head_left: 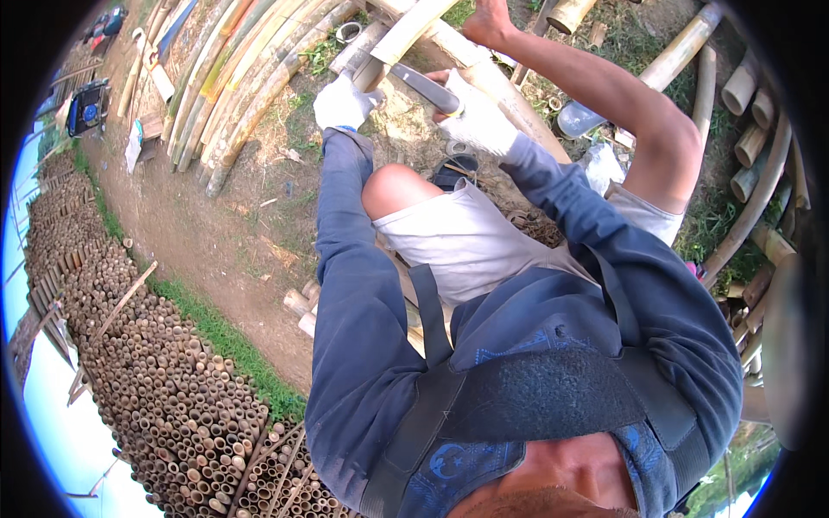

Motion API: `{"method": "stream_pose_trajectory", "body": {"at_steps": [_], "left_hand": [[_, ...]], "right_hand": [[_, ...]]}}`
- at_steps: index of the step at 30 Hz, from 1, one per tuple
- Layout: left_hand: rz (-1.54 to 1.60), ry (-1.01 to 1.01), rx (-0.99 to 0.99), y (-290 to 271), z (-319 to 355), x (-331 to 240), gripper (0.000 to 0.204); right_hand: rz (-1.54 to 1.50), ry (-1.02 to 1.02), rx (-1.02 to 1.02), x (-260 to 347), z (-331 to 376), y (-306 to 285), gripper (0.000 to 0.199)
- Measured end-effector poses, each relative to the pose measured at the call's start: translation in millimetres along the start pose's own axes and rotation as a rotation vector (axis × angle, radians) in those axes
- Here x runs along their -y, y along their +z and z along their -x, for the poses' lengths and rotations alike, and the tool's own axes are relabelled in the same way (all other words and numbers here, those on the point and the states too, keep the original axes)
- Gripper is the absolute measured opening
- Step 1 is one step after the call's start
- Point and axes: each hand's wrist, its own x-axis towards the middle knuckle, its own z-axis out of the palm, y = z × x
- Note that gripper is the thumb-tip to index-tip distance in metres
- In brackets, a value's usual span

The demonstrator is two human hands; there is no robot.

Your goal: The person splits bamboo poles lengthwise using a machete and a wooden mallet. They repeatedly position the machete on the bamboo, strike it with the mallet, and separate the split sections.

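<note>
My left hand [343, 103], in a white work glove, is closed around the near end of a pale bamboo pole [413, 31] that runs away from me. The white-gloved right hand [480, 120] grips a knife by its handle, which the fingers mostly hide. Its broad grey blade [420, 86] points left toward the bamboo, close to the left hand. Whether the edge touches the pole, I cannot tell. Beneath the held pole lies a thicker bamboo pole [516, 110], slanting across the ground between my legs.
Long bamboo poles [250, 78] lie at the far left. Cut bamboo ends [173, 371] form a big stack at the near left; more bamboo [749, 121] lies right. A clear plastic container [579, 119] stands beside my bare right leg [596, 73]. A blue-and-black object [87, 110] sits far left.
</note>
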Motion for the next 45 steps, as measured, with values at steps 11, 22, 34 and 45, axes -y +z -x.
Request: {"method": "stream_pose_trajectory", "body": {"at_steps": [11, 22, 34, 45], "left_hand": [[-0.089, 0.178, 0.036, 1.6, -7.7, 2.8, 0.074], [0.057, -0.027, 0.03, -5.7, -1.4, -2.1, 0.081], [-0.061, 0.099, -0.039, 0.1, -3.2, 2.6, 0.071], [-0.161, 0.117, 0.054, -0.5, -5.1, 5.4, 0.073]], "right_hand": [[-0.154, 0.374, 0.036, 19.2, 209.0, -69.2, 0.049], [0.254, -0.135, -0.056, -18.6, -98.1, 37.1, 0.063], [-0.03, -0.082, -0.07, 8.9, 103.7, -36.1, 0.05], [0.22, -0.138, -0.075, -14.1, 129.0, -38.8, 0.055]]}}
